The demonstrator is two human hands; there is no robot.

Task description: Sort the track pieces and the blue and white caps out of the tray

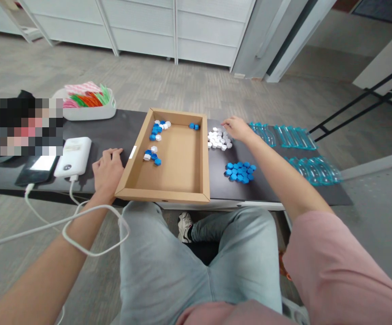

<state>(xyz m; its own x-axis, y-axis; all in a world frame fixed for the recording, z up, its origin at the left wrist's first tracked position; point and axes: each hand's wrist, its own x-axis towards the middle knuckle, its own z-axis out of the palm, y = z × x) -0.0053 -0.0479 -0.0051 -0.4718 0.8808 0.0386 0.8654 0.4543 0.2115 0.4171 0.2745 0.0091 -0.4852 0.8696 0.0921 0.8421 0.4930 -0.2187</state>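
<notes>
A shallow cardboard tray (182, 192) sits on the black table, holding several blue and white hexagonal pieces (157, 131) near its far left and far edge. My left hand (108, 170) rests on the table just left of the tray, fingers curled loosely, holding nothing I can see. My right hand (236, 128) reaches past the tray's right wall to a pile of white hexagonal pieces (219, 139), fingertips pinched at the pile's far edge. A pile of blue hexagonal pieces (240, 171) lies nearer, to the right of the tray.
Clear teal plastic strips (294, 136) lie at the table's right end. A white power bank (74, 155) with a cable and a phone (35, 169) lie left of my left hand. A white basket (89, 110) of coloured items stands at the far left. My knees are under the table's front edge.
</notes>
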